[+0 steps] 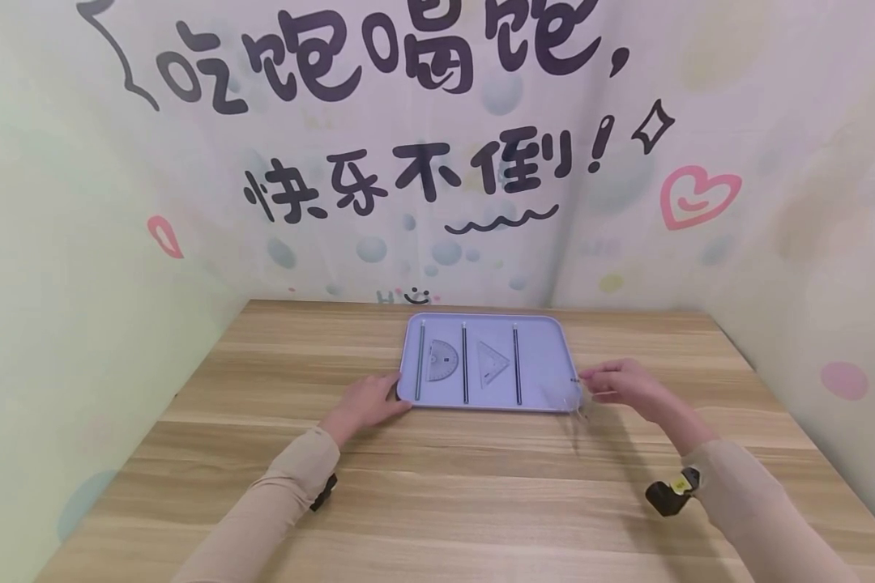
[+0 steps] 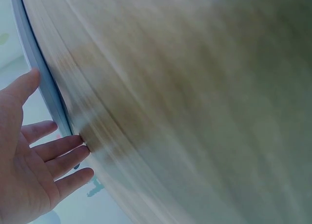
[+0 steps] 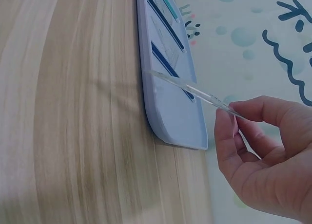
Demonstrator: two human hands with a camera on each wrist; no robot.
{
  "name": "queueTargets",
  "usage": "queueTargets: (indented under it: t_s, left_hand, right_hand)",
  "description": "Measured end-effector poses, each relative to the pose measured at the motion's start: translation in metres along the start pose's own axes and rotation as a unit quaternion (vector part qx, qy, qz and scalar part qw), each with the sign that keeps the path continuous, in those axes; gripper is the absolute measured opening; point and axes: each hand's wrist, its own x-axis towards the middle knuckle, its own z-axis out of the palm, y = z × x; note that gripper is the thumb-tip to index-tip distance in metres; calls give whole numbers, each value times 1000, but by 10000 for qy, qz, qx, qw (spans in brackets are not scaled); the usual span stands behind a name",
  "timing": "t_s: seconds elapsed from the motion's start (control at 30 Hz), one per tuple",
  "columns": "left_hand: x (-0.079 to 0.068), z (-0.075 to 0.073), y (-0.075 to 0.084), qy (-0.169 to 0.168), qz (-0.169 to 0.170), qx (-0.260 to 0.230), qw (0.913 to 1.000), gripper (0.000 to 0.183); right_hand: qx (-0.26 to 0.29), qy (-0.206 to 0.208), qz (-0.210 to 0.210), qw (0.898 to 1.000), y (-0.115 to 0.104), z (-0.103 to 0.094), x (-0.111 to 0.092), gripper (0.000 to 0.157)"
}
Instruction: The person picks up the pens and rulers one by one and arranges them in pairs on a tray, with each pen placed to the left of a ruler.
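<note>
A pale lilac tray (image 1: 545,344) lies toward the back of the table. On it, from left to right, are a green pencil (image 1: 420,360), a clear protractor (image 1: 443,361), a dark pencil (image 1: 465,364), a clear set square (image 1: 492,364) and another dark pencil (image 1: 517,364). My left hand (image 1: 368,402) touches the tray's front left corner, its thumb against the rim and its fingers loosely extended. My right hand (image 1: 627,387) pinches a clear flat plastic piece (image 3: 195,91) between thumb and fingertips. This piece is tilted over the tray's front right corner, nearly edge-on in the right wrist view.
The wood-grain table (image 1: 445,502) runs back to a printed cloth backdrop (image 1: 335,259) with lettering, close behind the tray. Pale cloth walls stand at both sides. A black wrist camera (image 1: 669,495) sits under the right cuff.
</note>
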Motion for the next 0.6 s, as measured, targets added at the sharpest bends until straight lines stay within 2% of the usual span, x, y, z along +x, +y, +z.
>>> queueTargets:
  t_s: [0.4, 0.6]
  left_hand:
    - [0, 1, -1, -45, -22, 42, 10000, 57]
    - [0, 1, -1, -53, -57, 46, 10000, 57]
  right_hand:
    - [605, 376, 250, 9971, 4, 3, 13, 40]
    - [945, 467, 149, 9943, 8, -1, 18, 36]
